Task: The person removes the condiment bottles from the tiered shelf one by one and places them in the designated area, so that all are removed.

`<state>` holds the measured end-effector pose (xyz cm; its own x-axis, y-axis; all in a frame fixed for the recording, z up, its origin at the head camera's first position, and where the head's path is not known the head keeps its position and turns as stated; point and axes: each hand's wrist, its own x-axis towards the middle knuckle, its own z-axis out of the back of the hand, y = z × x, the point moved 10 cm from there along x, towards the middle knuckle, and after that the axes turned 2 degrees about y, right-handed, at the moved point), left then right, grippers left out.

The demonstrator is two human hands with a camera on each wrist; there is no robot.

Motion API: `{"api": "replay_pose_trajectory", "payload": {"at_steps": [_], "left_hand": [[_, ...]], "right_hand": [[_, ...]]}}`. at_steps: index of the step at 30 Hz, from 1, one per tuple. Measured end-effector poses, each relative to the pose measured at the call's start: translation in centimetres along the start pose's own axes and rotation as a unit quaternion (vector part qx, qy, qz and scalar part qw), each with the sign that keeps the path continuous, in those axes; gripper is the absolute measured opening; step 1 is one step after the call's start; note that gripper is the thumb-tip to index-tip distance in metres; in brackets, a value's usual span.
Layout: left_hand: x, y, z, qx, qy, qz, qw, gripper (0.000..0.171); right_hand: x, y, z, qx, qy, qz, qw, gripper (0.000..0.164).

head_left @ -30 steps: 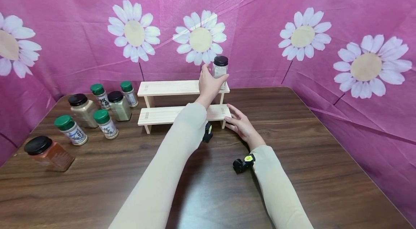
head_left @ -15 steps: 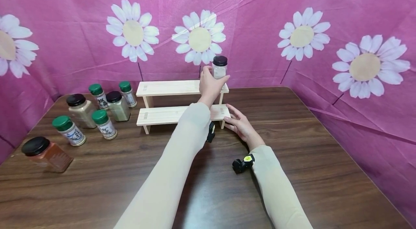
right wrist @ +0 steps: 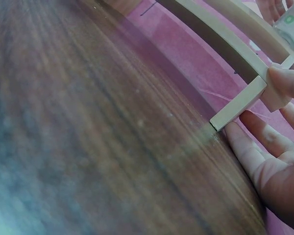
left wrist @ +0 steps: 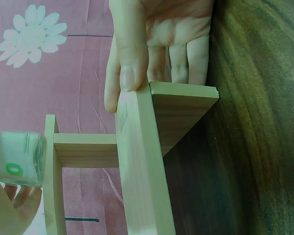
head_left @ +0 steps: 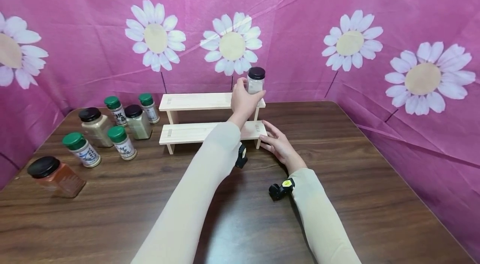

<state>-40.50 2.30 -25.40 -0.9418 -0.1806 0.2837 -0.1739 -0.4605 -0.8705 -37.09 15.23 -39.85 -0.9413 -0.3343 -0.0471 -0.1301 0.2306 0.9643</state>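
My left hand [head_left: 244,99] holds a clear jar with a black lid [head_left: 256,73] and pale contents, upright at the right end of the upper board of a two-tier wooden rack [head_left: 187,131]. In the left wrist view the base of the jar [left wrist: 17,159] is right at the upper board's surface [left wrist: 53,186]. My right hand [head_left: 278,145] grips the right end of the lower board, its thumb [left wrist: 129,76] on the board and other fingers by the leg. The right wrist view shows that thumb [right wrist: 286,81] at the board's corner, fingers beside the leg [right wrist: 239,104].
On the table's left stand several seasoning jars: a red-brown one with a black lid [head_left: 58,177], green-capped ones [head_left: 121,143] and two pale black-lidded ones [head_left: 138,122]. A pink flowered cloth [head_left: 288,39] hangs behind the dark wood table [head_left: 337,164].
The jar and left hand have come down slightly over the upper board. My right hand keeps its grip on the rack's lower board.
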Motion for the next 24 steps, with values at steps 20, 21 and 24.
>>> {"api": "replay_pose_trajectory", "payload": {"at_steps": [20,21,24], "left_hand": [[-1.3,-0.6,2.5,-0.051,0.008,-0.033,0.9981,0.057],[-1.4,-0.7,2.7,-0.055,0.007,-0.035,0.9979,0.057],[-1.8,-0.8,3.5,-0.065,0.004,-0.035,0.9973,0.059]], "right_hand": [[0.0,0.0,-0.1,0.003,-0.002,-0.002,1.000,0.061],[0.0,0.1,-0.1,0.003,-0.002,-0.001,1.000,0.061],[0.0,0.1,-0.1,0.004,-0.002,0.001,1.000,0.061]]}}
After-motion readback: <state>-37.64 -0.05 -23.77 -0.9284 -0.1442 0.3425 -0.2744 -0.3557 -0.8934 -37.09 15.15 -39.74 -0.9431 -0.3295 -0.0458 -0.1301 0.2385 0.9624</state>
